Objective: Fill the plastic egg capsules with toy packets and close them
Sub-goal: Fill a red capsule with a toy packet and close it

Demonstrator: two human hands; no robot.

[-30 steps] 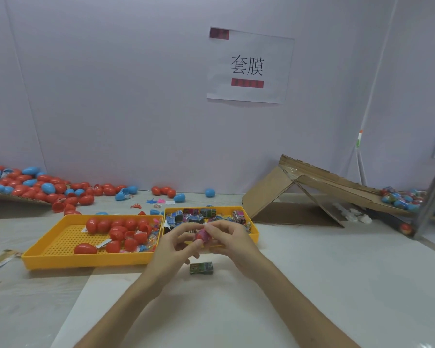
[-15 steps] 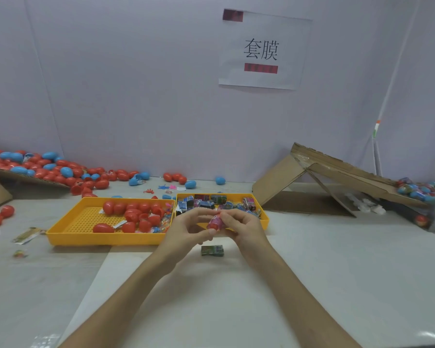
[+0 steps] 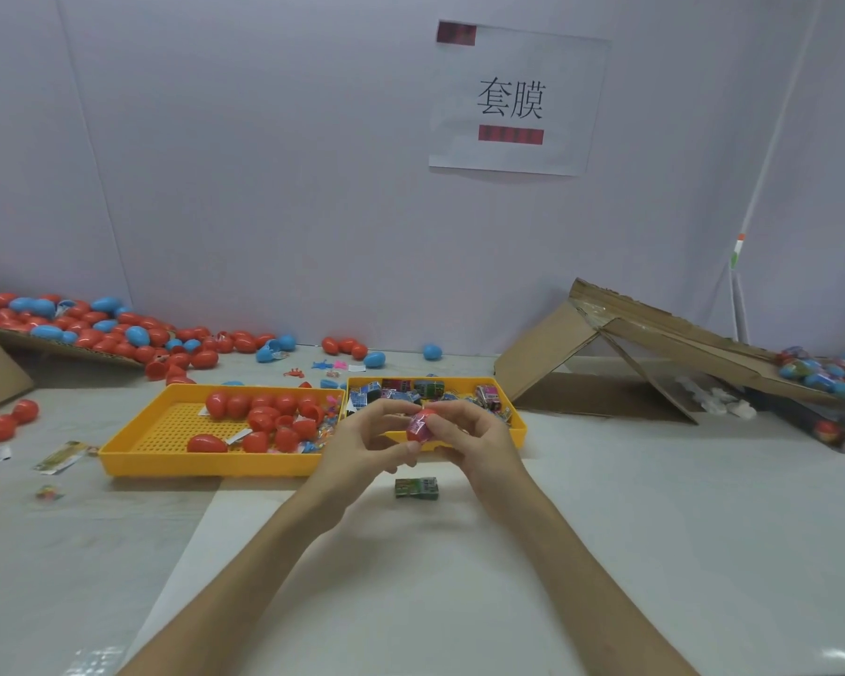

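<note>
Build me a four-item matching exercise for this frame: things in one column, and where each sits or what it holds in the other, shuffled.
Things
1. red egg capsule
2. green packet
3. perforated yellow tray
4. paper sign

Places or states
A. on the back wall
B. lying on the table, outside any tray
C. pinched between left hand and right hand
D. holding loose red capsules

Pairs: 1-C, 2-B, 3-D, 4-A
</note>
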